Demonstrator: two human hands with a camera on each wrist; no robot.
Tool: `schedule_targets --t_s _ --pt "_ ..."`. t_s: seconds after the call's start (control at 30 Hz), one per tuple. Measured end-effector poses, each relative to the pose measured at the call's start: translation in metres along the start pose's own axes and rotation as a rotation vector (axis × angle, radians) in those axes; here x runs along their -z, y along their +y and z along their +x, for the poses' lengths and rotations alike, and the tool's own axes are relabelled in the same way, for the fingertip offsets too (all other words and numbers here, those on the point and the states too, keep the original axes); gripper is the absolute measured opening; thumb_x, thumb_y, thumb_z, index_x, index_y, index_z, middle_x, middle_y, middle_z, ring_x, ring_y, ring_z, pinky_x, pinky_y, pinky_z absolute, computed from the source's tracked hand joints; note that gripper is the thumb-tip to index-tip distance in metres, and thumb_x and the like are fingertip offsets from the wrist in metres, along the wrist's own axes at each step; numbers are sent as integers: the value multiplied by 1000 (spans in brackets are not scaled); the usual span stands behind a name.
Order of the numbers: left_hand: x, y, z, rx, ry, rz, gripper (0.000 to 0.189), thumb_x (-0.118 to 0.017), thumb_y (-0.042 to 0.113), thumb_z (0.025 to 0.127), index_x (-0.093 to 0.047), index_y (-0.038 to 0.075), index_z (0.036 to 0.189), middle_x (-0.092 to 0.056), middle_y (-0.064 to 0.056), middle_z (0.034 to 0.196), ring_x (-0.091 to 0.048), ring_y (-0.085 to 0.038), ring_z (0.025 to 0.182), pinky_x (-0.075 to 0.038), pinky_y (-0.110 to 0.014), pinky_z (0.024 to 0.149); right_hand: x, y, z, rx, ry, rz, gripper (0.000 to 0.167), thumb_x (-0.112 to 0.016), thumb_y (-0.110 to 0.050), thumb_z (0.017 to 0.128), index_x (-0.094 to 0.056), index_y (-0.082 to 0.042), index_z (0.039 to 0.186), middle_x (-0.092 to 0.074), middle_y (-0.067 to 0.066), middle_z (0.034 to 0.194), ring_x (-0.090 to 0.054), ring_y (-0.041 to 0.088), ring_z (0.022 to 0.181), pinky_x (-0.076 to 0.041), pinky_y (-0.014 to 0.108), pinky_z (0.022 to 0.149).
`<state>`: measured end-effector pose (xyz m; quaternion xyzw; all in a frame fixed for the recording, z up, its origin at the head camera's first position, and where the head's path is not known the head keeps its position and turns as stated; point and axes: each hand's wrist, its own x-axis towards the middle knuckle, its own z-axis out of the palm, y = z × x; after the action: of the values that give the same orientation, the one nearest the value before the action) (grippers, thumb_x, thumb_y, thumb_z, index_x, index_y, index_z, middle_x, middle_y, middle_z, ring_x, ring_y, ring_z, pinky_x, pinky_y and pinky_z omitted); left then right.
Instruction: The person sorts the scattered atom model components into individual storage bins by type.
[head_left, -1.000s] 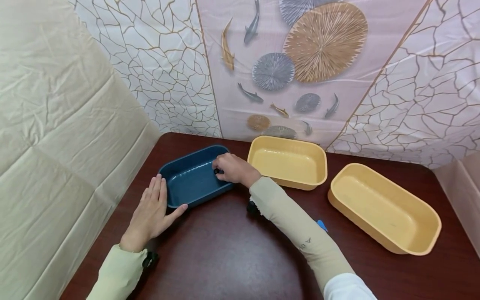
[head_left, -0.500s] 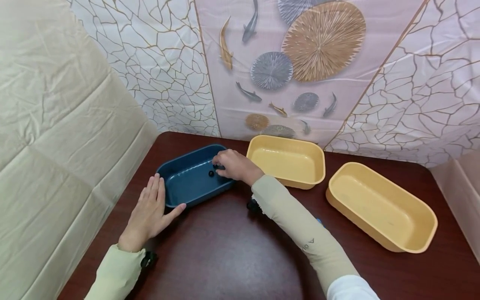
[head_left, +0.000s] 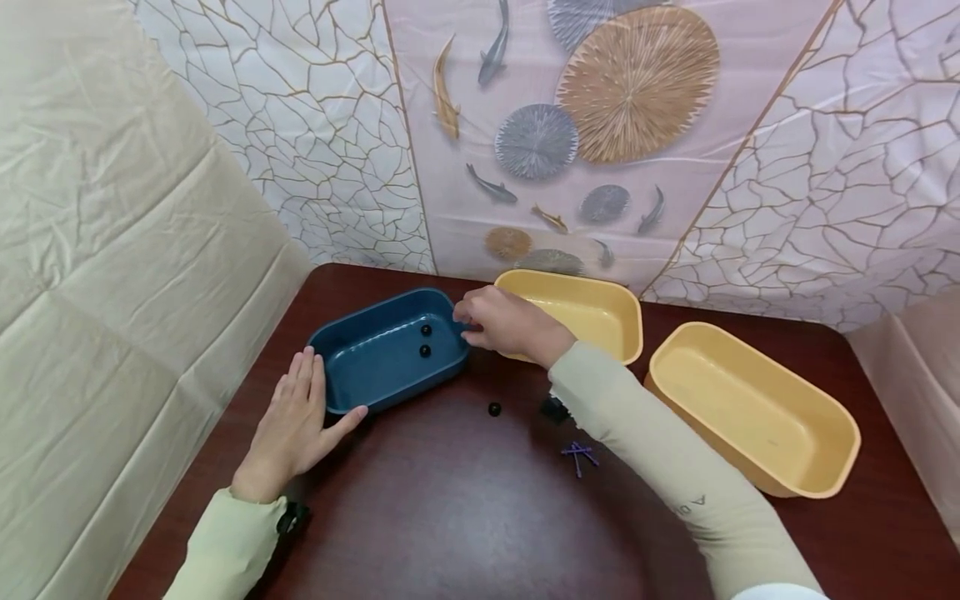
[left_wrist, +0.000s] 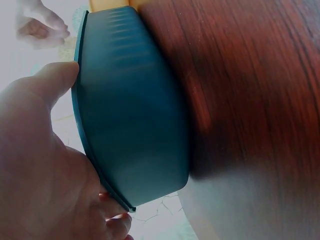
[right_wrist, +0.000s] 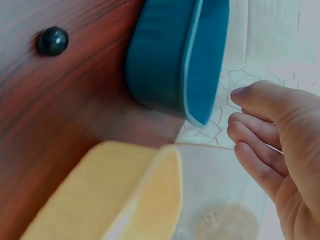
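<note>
My left hand [head_left: 291,421] rests against the near-left end of a dark blue plastic tub [head_left: 375,396], fingers straight along the rim and thumb on the front edge. Inside that tub lie two small black balls [head_left: 425,351]. Over the tub's right end hovers my right hand [head_left: 510,323], its fingers loosely bent with nothing between them, as the right wrist view shows. A third black ball [head_left: 494,409] sits on the table below the right wrist and appears shiny and round in the right wrist view.
A yellow tub [head_left: 600,321] stands behind the right hand, partly covered by it. Another yellow tub [head_left: 750,408] is farther right. Several thin purple sticks [head_left: 579,454] lie crossed on the dark wood table [head_left: 450,517], beside the right forearm.
My right hand has let go of a black ball in the blue tub and moved right, out past its edge. The table ball and purple sticks have come into view. The left hand stays put.
</note>
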<state>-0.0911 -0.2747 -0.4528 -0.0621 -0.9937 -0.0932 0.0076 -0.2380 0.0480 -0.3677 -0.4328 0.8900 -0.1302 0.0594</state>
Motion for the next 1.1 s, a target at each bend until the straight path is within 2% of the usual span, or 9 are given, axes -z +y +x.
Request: schedule_targets --t_s 0.17,0.37,0.53,0.73,1.1 --pt "2 0 -1 -1 18 -3 109 -60 64 97 -20 -14 162 -17 -35 172 -21 -56 158 -27 -71 123 15 -2 -17 12 -15 -28 21 -74 -13 99 -78 -5 117 -77 12 112 -72 23 101 -62 34 92" --pt "3 -1 -2 10 -15 -14 110 -58 66 97 -17 -14 162 -13 -34 173 -17 -56 159 -24 -71 125 19 -7 -34 43 -33 -38 23 -75 -12 97 -78 -5 118 -79 11 113 -73 21 101 -62 34 93" --pt "3 -2 -3 20 -33 -27 112 -56 67 97 -16 -14 163 -12 -34 173 -15 -55 159 -22 -71 126 10 -13 -42 107 -39 -46 19 -77 -11 95 -78 -4 113 -79 11 105 -71 19 93 -63 32 86" --pt "3 0 -2 16 -34 -31 112 -56 68 98 -15 -14 163 -12 -34 173 -15 -55 159 -22 -71 126 -4 -17 -51 99 -77 -44 23 -78 -13 95 -77 -5 116 -80 10 110 -74 18 96 -64 30 87" --pt "3 2 0 4 -26 -33 112 -56 68 98 -15 -13 163 -12 -34 173 -16 -55 159 -22 -71 125 -31 -9 -68 78 -111 -26 25 -78 -12 94 -76 -2 116 -78 12 108 -75 21 97 -63 35 87"
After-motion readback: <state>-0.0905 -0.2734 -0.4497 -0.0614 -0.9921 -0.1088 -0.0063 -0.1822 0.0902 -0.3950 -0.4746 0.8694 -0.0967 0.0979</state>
